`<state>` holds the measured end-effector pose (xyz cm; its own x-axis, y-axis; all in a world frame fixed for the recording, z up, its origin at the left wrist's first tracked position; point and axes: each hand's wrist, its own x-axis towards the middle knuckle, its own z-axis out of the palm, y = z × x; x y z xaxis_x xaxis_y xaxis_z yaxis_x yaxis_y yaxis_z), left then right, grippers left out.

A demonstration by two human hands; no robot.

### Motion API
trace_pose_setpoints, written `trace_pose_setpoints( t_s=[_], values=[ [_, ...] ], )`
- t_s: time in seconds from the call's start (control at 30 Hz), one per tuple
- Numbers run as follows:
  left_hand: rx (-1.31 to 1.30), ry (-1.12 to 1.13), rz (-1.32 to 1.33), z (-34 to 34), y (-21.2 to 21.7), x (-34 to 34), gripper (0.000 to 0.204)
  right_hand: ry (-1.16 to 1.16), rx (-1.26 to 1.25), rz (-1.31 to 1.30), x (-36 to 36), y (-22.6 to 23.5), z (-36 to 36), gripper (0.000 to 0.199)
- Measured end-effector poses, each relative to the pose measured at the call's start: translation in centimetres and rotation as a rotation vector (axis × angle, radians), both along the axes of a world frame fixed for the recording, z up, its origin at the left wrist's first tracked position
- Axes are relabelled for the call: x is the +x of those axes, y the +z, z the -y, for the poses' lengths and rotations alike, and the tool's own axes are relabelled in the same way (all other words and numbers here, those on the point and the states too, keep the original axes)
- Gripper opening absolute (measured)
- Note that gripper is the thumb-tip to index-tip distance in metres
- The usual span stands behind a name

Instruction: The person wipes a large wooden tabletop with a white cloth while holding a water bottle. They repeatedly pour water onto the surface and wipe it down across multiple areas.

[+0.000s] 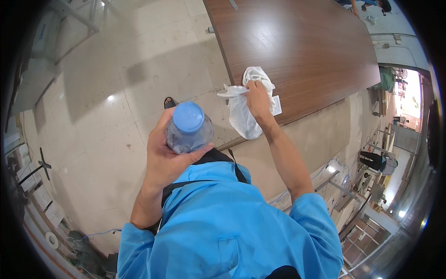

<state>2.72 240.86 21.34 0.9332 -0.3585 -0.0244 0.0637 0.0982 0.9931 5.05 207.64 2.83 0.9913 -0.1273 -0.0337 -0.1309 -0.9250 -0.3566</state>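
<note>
My left hand (160, 158) is wrapped round a clear plastic jar (183, 141) with a blue screw lid (188, 117). It is held up in front of my body, lid toward me. To the right, my right hand (259, 100) pinches a crumpled white cloth (245, 116) at the table's corner. Part of the cloth lies on the tabletop and part hangs past the edge. A small white printed card (277, 105) lies flat on the table beside the cloth, partly covered by my hand and the cloth.
The brown wooden table (306, 51) stretches ahead and to the right. Pale floor tiles (102, 125) lie to the left. A black metal stand (42, 165) stands at far left. Another person (378, 161) is at far right, and one more (371, 5) is beyond the table.
</note>
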Motion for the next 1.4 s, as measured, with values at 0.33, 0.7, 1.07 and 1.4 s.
trace_pose_setpoints(
  t_s=[0.33, 0.7, 1.07, 1.4],
  values=[
    [-0.084, 0.036, -0.123, 0.3, 0.9, -0.5, 0.067, 0.034, 0.051, -0.024, -0.2, -0.1, 0.1, 0.021],
    [-0.066, 0.025, -0.111, -0.6, 2.1, 0.5, 0.057, -0.094, 0.003, 0.0, -0.9, 1.0, -1.0, 0.026],
    [-0.069, 0.015, -0.131, 0.1, 1.9, 0.6, 0.056, -0.16, 0.048, 0.189, -0.6, 1.3, -0.8, 0.025],
    [-0.011, 0.038, -0.131, 0.3, 1.7, 0.7, 0.057, -0.151, 0.097, 0.017, -0.4, 1.6, -1.1, 0.025]
  ],
)
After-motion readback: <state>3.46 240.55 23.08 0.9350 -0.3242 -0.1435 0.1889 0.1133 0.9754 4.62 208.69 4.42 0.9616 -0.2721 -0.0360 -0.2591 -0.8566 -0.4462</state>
